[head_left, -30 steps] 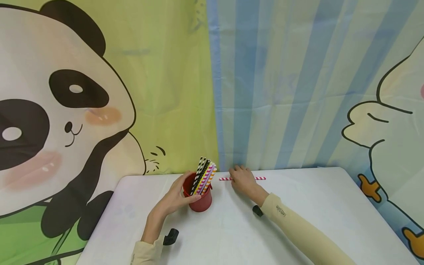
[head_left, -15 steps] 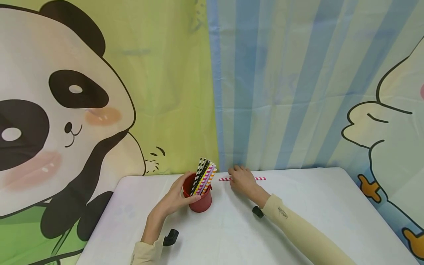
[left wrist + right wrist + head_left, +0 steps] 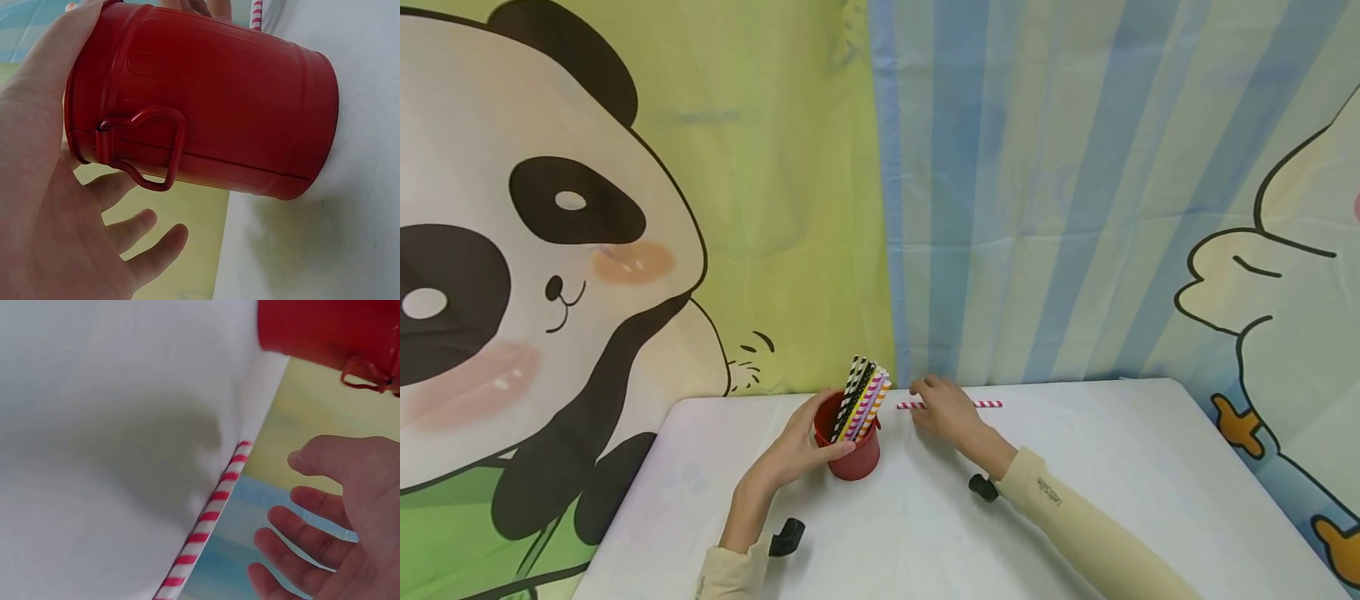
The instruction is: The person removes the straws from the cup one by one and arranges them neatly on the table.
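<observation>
A red metal bucket stands on the white table with several striped paper straws leaning in it. My left hand grips the bucket from its left side, thumb on the near wall. A red-and-white striped straw lies flat near the table's far edge. My right hand hovers over the straw with fingers spread and relaxed, touching nothing in the right wrist view. The bucket shows close by in that view too.
Cartoon curtains hang right behind the table's far edge: a panda at left, blue stripes in the middle. Black wrist mounts rest near both forearms. Bare tabletop stretches to the right and front.
My right hand has lifted slightly and shifted left over the lying straw. The left hand and the bucket have stayed put.
</observation>
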The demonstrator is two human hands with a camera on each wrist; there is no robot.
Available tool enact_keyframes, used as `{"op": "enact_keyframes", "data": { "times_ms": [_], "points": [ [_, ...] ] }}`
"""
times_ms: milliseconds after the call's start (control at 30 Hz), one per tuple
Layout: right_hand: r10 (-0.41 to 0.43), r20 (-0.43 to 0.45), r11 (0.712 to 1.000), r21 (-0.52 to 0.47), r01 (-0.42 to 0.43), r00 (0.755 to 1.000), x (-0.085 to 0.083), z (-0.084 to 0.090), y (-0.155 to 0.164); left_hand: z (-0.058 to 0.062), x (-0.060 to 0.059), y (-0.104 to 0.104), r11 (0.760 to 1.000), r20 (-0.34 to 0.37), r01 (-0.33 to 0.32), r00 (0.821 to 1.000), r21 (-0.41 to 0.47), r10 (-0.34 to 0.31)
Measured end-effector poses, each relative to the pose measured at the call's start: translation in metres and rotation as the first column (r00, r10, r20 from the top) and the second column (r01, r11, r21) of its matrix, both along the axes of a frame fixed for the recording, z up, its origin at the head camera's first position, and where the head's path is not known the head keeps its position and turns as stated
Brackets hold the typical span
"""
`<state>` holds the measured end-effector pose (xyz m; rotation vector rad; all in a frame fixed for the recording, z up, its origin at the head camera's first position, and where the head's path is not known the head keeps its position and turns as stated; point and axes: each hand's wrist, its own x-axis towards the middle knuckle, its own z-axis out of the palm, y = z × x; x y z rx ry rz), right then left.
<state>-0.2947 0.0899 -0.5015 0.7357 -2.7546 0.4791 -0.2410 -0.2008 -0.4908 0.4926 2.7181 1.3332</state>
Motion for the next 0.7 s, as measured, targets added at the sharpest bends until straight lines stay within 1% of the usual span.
{"op": "enact_keyframes", "data": {
  "times_ms": [67, 133, 233, 267, 367, 467, 567, 700],
  "points": [
    [0.008, 0.048, 0.999, -0.053, -0.006, 0.999, 0.003, 0.002, -0.001, 0.0, 0.0, 0.0, 1.0, 0.002, -0.002, 1.0, 0.001, 0.002],
    [0.015, 0.123, 0.992, -0.126, 0.0, 0.992, 0.006, 0.005, -0.003, 0.0, 0.0, 0.0, 1.0, 0.002, -0.001, 1.0, 0.003, 0.001],
    [0.054, 0.231, 0.965, -0.261, 0.009, 0.971, 0.012, 0.01, -0.006, -0.001, -0.001, 0.001, 1.0, -0.004, -0.001, 1.0, 0.013, 0.001],
    [0.075, 0.264, 0.949, -0.314, 0.012, 0.962, 0.015, 0.012, -0.007, -0.002, -0.001, 0.001, 1.0, -0.002, -0.002, 1.0, 0.015, 0.002],
    [0.138, 0.324, 0.892, -0.451, 0.024, 0.936, 0.022, 0.014, -0.011, -0.001, -0.001, 0.001, 1.0, 0.003, -0.001, 1.0, 0.024, 0.001],
    [0.164, 0.369, 0.84, -0.539, 0.066, 0.915, 0.03, 0.013, -0.017, 0.0, -0.001, 0.001, 1.0, 0.01, -0.002, 1.0, 0.029, 0.002],
    [0.163, 0.395, 0.801, -0.588, 0.113, 0.904, 0.036, 0.012, -0.022, 0.001, -0.001, 0.001, 1.0, 0.005, 0.0, 1.0, 0.031, 0.0],
    [0.161, 0.392, 0.736, -0.659, 0.154, 0.906, 0.043, 0.012, -0.03, 0.001, 0.0, 0.001, 0.999, -0.005, 0.008, 1.0, 0.034, -0.007]
  ]
}}
